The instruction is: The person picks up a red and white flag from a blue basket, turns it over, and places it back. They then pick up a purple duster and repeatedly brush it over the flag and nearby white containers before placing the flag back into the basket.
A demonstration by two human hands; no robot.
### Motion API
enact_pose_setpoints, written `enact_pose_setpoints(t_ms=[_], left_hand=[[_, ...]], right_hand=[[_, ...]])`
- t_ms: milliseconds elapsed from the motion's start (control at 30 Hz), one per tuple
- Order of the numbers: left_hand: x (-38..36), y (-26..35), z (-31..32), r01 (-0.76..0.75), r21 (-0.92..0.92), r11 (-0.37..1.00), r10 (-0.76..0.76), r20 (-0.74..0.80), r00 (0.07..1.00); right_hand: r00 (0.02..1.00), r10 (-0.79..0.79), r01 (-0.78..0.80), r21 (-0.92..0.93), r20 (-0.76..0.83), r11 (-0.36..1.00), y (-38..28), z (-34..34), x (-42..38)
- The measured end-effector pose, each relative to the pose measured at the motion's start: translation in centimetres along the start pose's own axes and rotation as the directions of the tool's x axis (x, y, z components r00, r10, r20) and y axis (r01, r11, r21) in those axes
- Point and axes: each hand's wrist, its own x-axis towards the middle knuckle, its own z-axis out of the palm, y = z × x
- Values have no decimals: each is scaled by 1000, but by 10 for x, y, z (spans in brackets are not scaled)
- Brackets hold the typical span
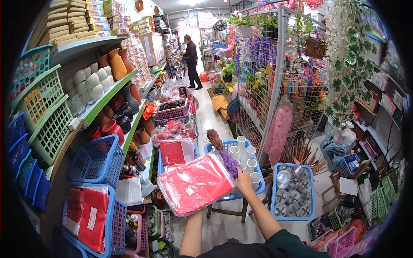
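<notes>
A flat stack of red sheets in clear plastic (195,182) lies tilted across my left hand (197,213), which holds it from below. That hand's fingers are hidden under the packet. At the packet's right edge, my right hand (244,179) is closed around the lower end of a purple, feathery bunch (229,161) with a brown top. Behind the bunch, a blue basket (223,198) on a wooden stool holds several white cylinders (251,164). More red packets (172,152) lie in a blue basket just beyond the held stack.
A blue basket of clear plastic-looking pieces (293,193) stands at the right. Shelves with pots (117,63) and baskets line the left. A wire-mesh partition (275,86) stands to the right. A person in dark clothes (191,62) stands down the aisle.
</notes>
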Motion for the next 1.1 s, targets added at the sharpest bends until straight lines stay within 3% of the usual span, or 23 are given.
enact_pose_setpoints(t_ms=[267,333,367,433,467,533,633,667,733,800,867,900,933,967,1000,1100], left_hand=[[12,-4,13,-11,7,1000,11,-31,999],[11,-5,16,-11,8,1000,11,-36,999],[15,-5,17,-12,9,1000,12,-40,999],[22,-8,19,-11,7,1000,11,-49,999],[10,-5,19,-7,4,1000,7,-53,999],[10,-8,21,2,-3,1000,-3,-60,998],[-5,-14,21,13,-7,1000,-13,-72,997],[2,-16,26,17,-8,1000,-17,-77,997],[27,-20,31,26,-11,1000,-27,-84,996],[29,-22,33,34,-16,999,-35,-88,995],[42,-13,37,39,-19,999,-41,-95,995],[27,-15,36,39,-18,999,-40,-99,994],[26,-20,37,40,-18,999,-42,-105,994],[26,-23,38,46,-18,999,-47,-110,993],[25,-22,39,53,-18,998,-54,-116,992],[28,-28,42,58,-19,998,-60,-133,989]], right_hand=[[993,38,-22,144,-115,989,-16,-44,-10],[964,-16,98,296,-267,950,-26,-66,-23],[963,-17,99,295,-267,950,-31,-78,-32],[892,-206,354,339,-402,872,-38,-98,-52],[892,-202,350,336,-404,875,-38,-99,-62],[816,-474,566,292,-330,771,-36,-98,-88],[680,-709,731,101,-187,675,-32,-100,-117],[683,-706,728,99,-187,678,-27,-99,-121],[773,-635,635,4,-15,773,-13,-99,-125],[817,-574,575,8,-57,818,10,-90,-121],[924,-246,310,194,-294,931,27,-82,-115],[923,-247,310,194,-294,931,40,-72,-110],[975,-2,111,482,-221,869,54,-59,-105],[973,219,-98,714,-79,693,62,-52,-105],[971,226,-102,715,-81,692,56,-57,-109],[953,3,167,532,-303,830,9,-100,-130]])
